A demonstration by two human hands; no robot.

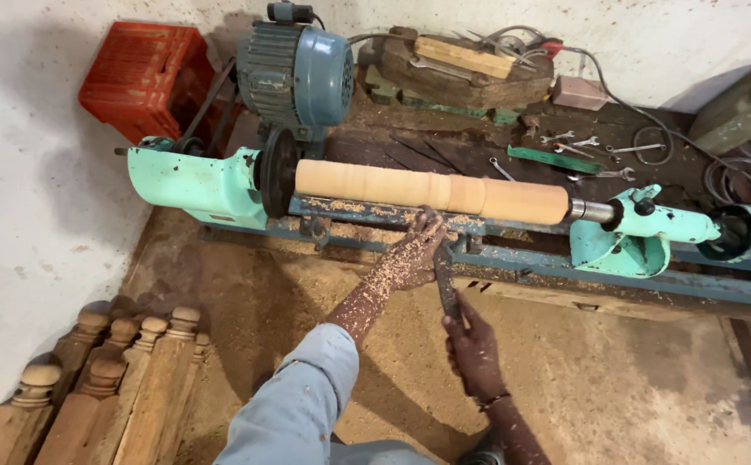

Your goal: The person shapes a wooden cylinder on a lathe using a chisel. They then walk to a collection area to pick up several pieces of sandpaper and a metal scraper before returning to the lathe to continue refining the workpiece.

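Note:
A pale round wooden workpiece [431,191] is mounted lengthwise on a turquoise lathe [194,181], between the headstock and the tailstock [651,228]. My left hand [411,257], flecked with sawdust, presses the front end of a dark metal chisel [445,277] down by the tool rest, just under the wood. My right hand [472,349] grips the chisel's handle end, nearer to me. A light blue sleeve covers my left upper arm.
A blue-grey electric motor [298,73] and a red crate [147,77] stand behind the lathe. Wrenches [569,142], cables and wood blocks lie at the back right. Several turned wooden posts [108,379] lean at the lower left. Sawdust covers the floor [616,379].

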